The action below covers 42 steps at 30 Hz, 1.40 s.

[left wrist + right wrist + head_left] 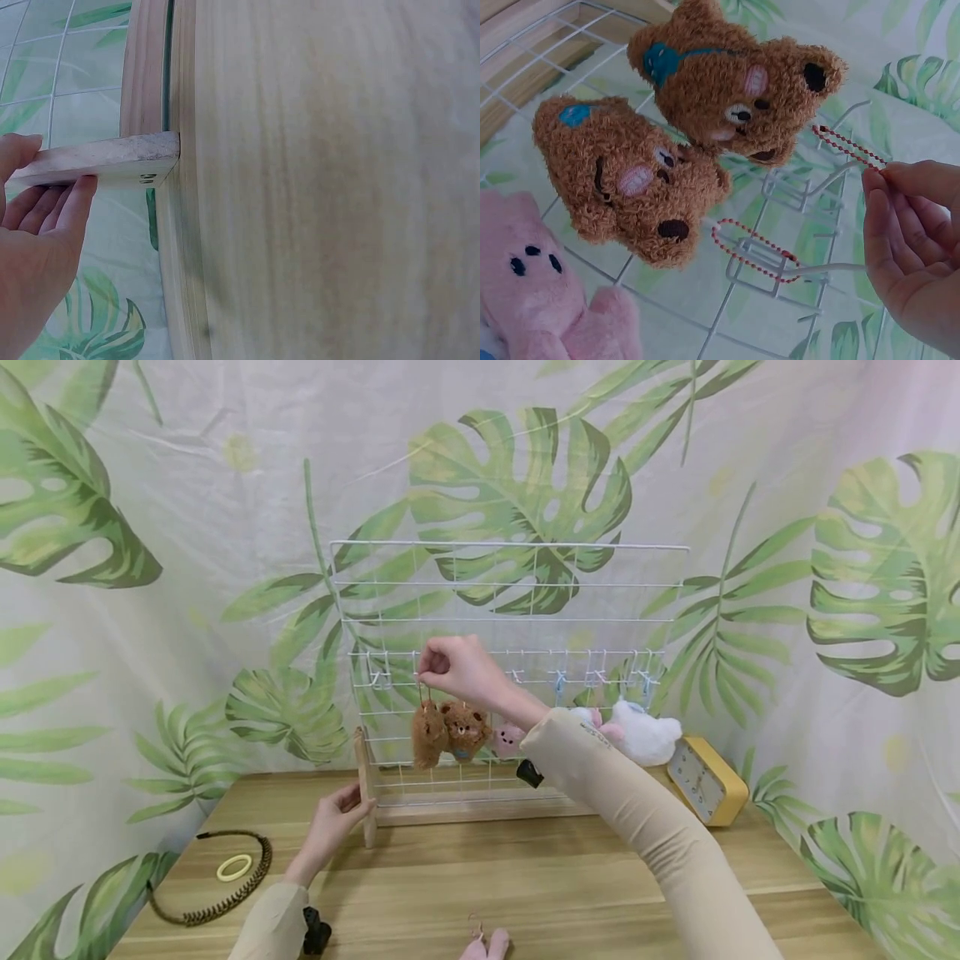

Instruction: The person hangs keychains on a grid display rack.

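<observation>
My right hand (468,670) pinches the red ball chain (851,148) of a brown plush bear keychain (727,82) between thumb and forefinger, close to a hook of the white wire grid rack (510,620). Beside it, a second brown bear (630,176) hangs by its own red chain from the neighbouring hook. Low at the rack's left end, my left hand (333,818) grips the wooden side support (105,154), thumb on one face and fingers on the other.
Pink (544,277) and white plush charms (651,739) hang further right on the rack, partly behind my right arm. A yellow clock (708,781) stands at right. A braided headband (225,902) and yellow ring (234,867) lie at left; a pink plush (487,947) lies at the front.
</observation>
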Each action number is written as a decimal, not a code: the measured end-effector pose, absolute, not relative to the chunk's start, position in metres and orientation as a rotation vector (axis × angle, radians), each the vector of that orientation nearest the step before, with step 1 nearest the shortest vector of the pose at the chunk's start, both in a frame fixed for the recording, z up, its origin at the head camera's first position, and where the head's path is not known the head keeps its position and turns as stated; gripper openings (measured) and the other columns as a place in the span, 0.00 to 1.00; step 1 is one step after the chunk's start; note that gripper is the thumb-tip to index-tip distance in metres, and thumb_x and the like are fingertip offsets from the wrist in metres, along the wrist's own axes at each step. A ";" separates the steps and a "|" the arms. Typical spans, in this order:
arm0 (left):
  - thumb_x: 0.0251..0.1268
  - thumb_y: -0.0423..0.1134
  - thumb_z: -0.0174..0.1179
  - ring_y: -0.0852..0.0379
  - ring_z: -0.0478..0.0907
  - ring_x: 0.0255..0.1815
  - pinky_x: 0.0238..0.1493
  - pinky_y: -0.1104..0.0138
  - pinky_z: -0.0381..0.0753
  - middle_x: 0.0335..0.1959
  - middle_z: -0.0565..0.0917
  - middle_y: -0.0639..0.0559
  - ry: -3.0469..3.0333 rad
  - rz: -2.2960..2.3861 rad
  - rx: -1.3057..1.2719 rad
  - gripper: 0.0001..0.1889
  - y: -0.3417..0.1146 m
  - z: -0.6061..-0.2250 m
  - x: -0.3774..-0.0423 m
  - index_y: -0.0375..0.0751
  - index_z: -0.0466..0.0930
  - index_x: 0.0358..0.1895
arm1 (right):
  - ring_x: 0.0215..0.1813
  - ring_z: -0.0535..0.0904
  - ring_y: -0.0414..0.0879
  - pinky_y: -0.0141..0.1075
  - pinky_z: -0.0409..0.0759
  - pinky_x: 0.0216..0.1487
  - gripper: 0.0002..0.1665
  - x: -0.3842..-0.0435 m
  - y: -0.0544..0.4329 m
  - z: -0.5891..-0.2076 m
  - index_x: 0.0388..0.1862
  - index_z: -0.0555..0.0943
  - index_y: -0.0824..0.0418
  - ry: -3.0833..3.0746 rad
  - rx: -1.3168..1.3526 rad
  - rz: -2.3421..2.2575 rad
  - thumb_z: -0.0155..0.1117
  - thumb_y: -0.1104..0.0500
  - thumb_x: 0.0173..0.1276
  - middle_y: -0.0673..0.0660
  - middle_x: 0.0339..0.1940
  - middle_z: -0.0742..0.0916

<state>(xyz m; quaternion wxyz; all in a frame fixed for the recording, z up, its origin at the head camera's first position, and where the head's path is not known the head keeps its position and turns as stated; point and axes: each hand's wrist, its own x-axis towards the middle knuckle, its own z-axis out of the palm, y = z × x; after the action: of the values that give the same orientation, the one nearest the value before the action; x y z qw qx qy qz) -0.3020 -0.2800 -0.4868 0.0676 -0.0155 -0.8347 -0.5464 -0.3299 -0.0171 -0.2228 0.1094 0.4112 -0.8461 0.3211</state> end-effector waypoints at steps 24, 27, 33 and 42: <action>0.74 0.41 0.57 0.36 0.69 0.72 0.64 0.63 0.79 0.70 0.69 0.28 -2.502 -1.657 -0.056 0.31 -0.280 -0.487 -0.302 0.26 0.61 0.73 | 0.37 0.85 0.44 0.24 0.82 0.40 0.02 -0.336 -0.013 -0.228 0.36 0.83 0.63 -2.457 1.179 0.873 0.63 0.66 0.69 0.57 0.35 0.90; 0.75 0.40 0.56 0.35 0.68 0.72 0.66 0.62 0.78 0.70 0.68 0.28 -2.506 -1.673 -0.051 0.31 -0.280 -0.487 -0.303 0.26 0.60 0.73 | 0.36 0.85 0.43 0.22 0.82 0.39 0.02 -0.323 -0.004 -0.232 0.36 0.83 0.64 -2.390 1.198 0.886 0.64 0.67 0.67 0.57 0.35 0.89; 0.75 0.39 0.56 0.35 0.67 0.73 0.66 0.61 0.78 0.71 0.68 0.28 -2.516 -1.662 -0.052 0.31 -0.279 -0.487 -0.304 0.26 0.60 0.73 | 0.33 0.84 0.41 0.19 0.81 0.36 0.03 -0.291 0.017 -0.259 0.35 0.84 0.63 -2.318 1.293 0.875 0.66 0.69 0.63 0.56 0.32 0.89; 0.74 0.37 0.56 0.36 0.69 0.72 0.65 0.61 0.78 0.70 0.69 0.28 -2.505 -1.663 -0.042 0.30 -0.279 -0.488 -0.305 0.26 0.60 0.73 | 0.27 0.78 0.30 0.16 0.78 0.31 0.03 -0.270 0.039 -0.371 0.31 0.83 0.63 -2.511 1.442 0.883 0.68 0.70 0.61 0.55 0.28 0.89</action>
<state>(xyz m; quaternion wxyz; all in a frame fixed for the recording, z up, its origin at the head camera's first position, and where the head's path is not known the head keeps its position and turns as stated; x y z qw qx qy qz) -0.3054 -0.2787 -0.4878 0.0672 -0.0140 -0.8311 -0.5519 -0.2701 0.0388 -0.3714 0.0572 0.4757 -0.8280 0.2912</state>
